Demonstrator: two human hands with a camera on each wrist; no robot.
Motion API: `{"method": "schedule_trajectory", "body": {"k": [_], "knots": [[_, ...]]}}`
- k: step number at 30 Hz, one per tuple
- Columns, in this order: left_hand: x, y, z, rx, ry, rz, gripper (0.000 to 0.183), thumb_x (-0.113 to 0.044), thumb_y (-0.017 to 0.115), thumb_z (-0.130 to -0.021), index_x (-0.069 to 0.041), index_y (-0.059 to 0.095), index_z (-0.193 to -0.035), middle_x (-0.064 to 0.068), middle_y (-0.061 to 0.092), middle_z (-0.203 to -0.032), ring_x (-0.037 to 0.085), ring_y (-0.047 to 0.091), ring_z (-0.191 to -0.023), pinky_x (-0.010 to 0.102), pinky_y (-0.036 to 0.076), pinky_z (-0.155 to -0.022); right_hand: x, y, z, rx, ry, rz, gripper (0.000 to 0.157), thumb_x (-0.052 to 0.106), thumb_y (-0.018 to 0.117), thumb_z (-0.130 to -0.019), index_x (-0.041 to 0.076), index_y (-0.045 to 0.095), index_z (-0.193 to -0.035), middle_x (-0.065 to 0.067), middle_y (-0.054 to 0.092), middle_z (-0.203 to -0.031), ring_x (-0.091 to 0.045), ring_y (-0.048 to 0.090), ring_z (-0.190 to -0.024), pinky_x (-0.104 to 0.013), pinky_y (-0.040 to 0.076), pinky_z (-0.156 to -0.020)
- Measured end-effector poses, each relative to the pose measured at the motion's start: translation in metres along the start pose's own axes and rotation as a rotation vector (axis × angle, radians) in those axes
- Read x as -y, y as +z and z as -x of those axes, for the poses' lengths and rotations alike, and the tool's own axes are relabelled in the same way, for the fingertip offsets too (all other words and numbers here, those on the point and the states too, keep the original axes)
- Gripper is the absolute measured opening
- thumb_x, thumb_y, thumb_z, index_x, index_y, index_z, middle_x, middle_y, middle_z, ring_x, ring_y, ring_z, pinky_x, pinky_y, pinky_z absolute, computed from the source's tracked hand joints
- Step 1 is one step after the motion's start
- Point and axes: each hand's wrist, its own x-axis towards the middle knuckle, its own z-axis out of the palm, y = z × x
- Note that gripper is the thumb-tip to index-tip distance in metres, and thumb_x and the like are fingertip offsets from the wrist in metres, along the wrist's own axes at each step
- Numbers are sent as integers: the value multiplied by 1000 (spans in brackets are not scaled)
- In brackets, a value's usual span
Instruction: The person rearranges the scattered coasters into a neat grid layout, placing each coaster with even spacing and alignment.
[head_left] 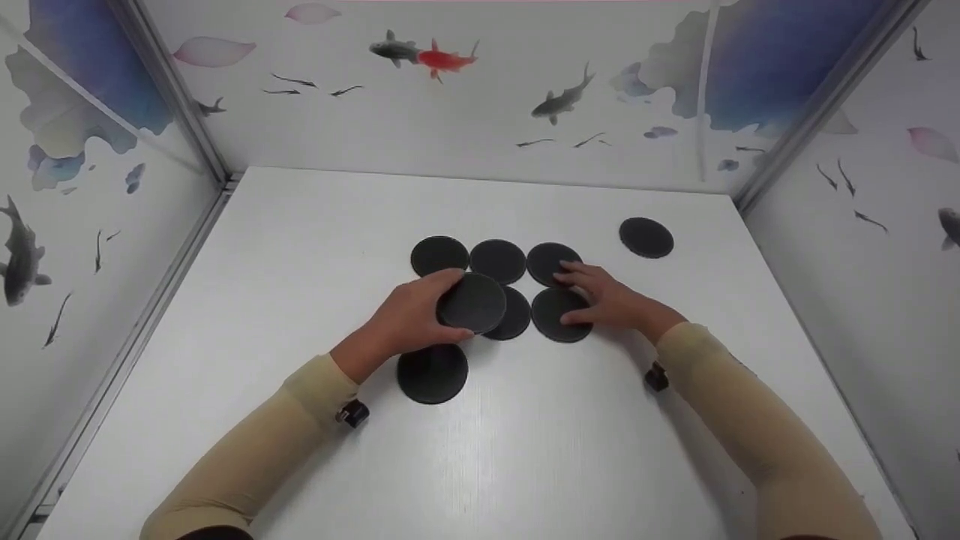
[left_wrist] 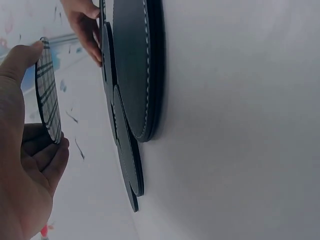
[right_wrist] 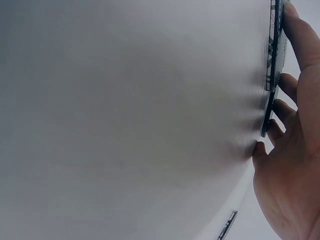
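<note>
My left hand [head_left: 409, 311] grips a round black coaster [head_left: 471, 302] by its edge, between thumb and fingers. In the left wrist view the held coaster's plaid underside [left_wrist: 47, 95] shows, raised off the table. Below it, a middle coaster [head_left: 515, 315] is partly covered. My right hand [head_left: 611, 296] rests its fingertips on the back right coaster [head_left: 551, 256] and its thumb on the coaster in front [head_left: 555, 313]. In the right wrist view the fingers of the right hand [right_wrist: 290, 165] are spread along the coasters' edges.
Two more coasters, a left one [head_left: 439, 255] and a middle one [head_left: 498, 262], complete the back row. One coaster [head_left: 433, 377] lies nearer, below the left hand. Another [head_left: 646, 237] lies apart at the right. Fish-patterned panels [head_left: 480, 112] enclose the white table [head_left: 525, 450].
</note>
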Motion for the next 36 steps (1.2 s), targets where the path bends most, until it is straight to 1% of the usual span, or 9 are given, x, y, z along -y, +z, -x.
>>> {"method": "schedule_trajectory", "body": {"k": [8,15,21,28,33,36], "knots": [[-11,9,1,14,8,-14,99,-56,90,-88,-8,50,-165,7,55,-166,25,56,-149,47,47,-121,0,0,0,3,9,-7,91,45,88,-96,17,44,-171,-6,19,-184,-37,12,-169,-62,16,-133],[-17,17,3,26,44,-36,99,-59,89,-88,-10,50,-165,5,58,-163,22,57,-147,44,47,-121,-2,0,-1,9,13,6,90,43,88,-97,16,44,-171,-6,19,-184,-36,12,-169,-60,17,-134],[-22,24,6,62,73,-42,102,-60,89,-87,-7,51,-165,8,58,-162,24,58,-147,44,47,-121,-2,0,-1,17,30,21,91,47,87,-97,19,43,-172,-5,18,-184,-36,12,-169,-61,17,-134],[-29,31,7,92,104,-66,101,-59,89,-88,-6,50,-164,9,58,-163,24,57,-148,41,47,-121,-3,0,-2,15,16,24,91,45,88,-97,17,44,-171,-6,19,-184,-36,13,-169,-60,17,-134],[-33,35,8,119,110,-78,101,-60,89,-88,-7,50,-165,7,57,-164,23,57,-148,41,46,-122,-4,1,-3,3,-4,32,90,43,88,-97,15,44,-171,-9,20,-184,-39,14,-168,-62,17,-133],[-35,37,9,145,104,-77,101,-60,88,-88,-8,49,-166,6,55,-166,22,55,-150,40,44,-123,-4,1,-3,-5,-15,16,90,42,89,-97,13,45,-170,-11,21,-183,-40,14,-168,-63,16,-133]]}}
